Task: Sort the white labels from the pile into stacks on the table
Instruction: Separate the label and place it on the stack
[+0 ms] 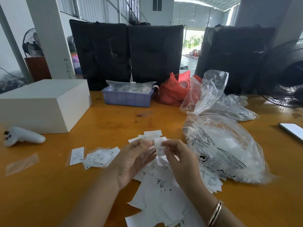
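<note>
Both hands raised together, left hand (pixel 134 158) palm up, right hand (pixel 178 154) with fingers (pixel 165 149) pinched.

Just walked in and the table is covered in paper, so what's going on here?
A person is sorting white labels. Both hands, the left hand and the right hand, pinch one label above the loose pile. Two small stacks lie to the left on the wooden table.
</note>
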The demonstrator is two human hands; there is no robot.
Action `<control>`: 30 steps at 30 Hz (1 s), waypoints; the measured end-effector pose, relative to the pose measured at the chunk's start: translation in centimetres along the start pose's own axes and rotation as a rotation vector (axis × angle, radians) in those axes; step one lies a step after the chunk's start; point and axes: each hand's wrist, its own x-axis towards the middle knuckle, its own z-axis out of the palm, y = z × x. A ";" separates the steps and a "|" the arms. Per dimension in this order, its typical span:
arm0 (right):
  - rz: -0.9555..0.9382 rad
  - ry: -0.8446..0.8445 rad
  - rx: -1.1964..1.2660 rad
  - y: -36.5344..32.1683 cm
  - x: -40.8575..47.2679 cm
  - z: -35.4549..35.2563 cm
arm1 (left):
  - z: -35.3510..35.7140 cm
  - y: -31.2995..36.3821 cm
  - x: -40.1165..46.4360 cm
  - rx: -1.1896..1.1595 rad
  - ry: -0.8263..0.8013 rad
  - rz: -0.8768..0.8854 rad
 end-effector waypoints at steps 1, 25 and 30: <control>0.003 -0.002 -0.010 0.1 -0.1 0.0 | 0.0 -0.1 0.1 0.021 0.018 -0.009; 0.538 0.207 0.796 0.3 0.8 -1.6 | -0.3 -0.9 0.7 0.547 0.241 0.205; 0.566 0.158 0.829 0.2 0.6 -1.1 | -0.4 -1.3 0.8 0.637 0.276 0.244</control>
